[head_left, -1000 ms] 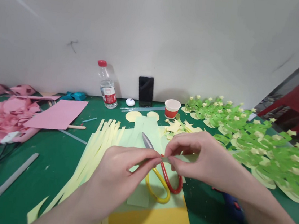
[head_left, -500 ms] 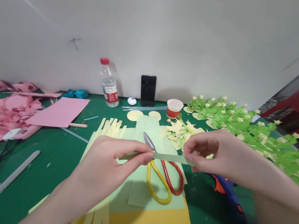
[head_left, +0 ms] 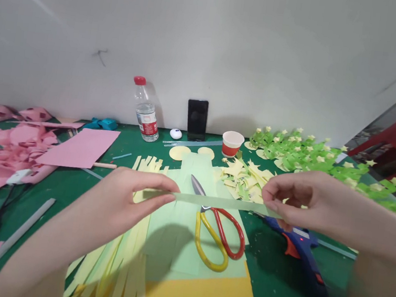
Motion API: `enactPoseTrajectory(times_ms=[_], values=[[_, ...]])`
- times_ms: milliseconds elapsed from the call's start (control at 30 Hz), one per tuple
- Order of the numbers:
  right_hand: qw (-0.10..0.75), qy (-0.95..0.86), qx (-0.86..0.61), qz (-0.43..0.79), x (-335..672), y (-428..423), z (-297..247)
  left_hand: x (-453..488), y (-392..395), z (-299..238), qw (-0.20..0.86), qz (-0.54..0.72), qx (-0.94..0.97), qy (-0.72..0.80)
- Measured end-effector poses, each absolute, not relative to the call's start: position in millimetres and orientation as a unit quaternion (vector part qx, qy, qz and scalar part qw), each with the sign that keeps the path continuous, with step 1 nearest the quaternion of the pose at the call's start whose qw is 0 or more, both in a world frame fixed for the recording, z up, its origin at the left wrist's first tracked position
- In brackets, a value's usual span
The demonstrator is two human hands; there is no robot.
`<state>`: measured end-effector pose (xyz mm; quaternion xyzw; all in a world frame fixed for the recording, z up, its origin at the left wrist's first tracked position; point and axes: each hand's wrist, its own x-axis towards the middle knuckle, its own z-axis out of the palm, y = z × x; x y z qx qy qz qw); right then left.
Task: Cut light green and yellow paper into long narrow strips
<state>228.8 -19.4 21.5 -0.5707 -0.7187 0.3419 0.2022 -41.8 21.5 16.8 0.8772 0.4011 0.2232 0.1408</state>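
Note:
Stretched level between my two hands is a narrow pale green paper strip (head_left: 218,202). My left hand (head_left: 141,199) pinches it between thumb and fingers near its left part. At the strip's right end, the fingertips of my right hand (head_left: 298,199) are closed on it. Beneath the strip, scissors (head_left: 211,234) with one yellow and one red handle rest on light green paper sheets (head_left: 168,241). An orange-yellow sheet (head_left: 202,289) shows under those. Below my left hand lie several cut pale yellow strips (head_left: 132,275). Close to my right hand is a blue glue gun (head_left: 301,245).
Paper trees (head_left: 299,149) with stars stand at right, near star cutouts and scraps (head_left: 241,175). A paper cup (head_left: 232,144), phone (head_left: 196,119) and water bottle (head_left: 147,118) stand along the white wall. Pink paper (head_left: 81,146) and a cable (head_left: 3,206) lie left.
My hands have moved apart, the left one leftward and the right one rightward. A longer length of the strip shows between them, and more of the glue gun is visible.

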Motion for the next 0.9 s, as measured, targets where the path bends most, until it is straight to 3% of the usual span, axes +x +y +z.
enactPoseTrajectory(times_ms=[133, 333, 600, 800, 900], values=[[0.162, -0.750, -0.552, 0.326, 215.5, -20.1, 14.0, -23.2, 14.9, -0.3, 0.095, 0.215, 0.892, 0.385], [0.134, -0.765, -0.524, 0.350, 193.7, -25.4, 4.1, 16.4, -3.6, -12.7, 0.188, 0.223, 0.916, 0.275], [0.149, -0.728, -0.539, 0.397, 217.4, -19.8, 19.6, -8.6, 13.1, 7.7, 0.286, 0.231, 0.868, 0.334], [0.288, -0.745, -0.554, 0.235, 214.5, -23.5, 17.2, -11.1, 18.7, 9.3, 0.267, 0.215, 0.869, 0.356], [0.284, -0.777, -0.546, 0.135, 206.7, -27.9, 11.7, -2.9, 13.5, 3.0, 0.233, 0.209, 0.887, 0.340]])
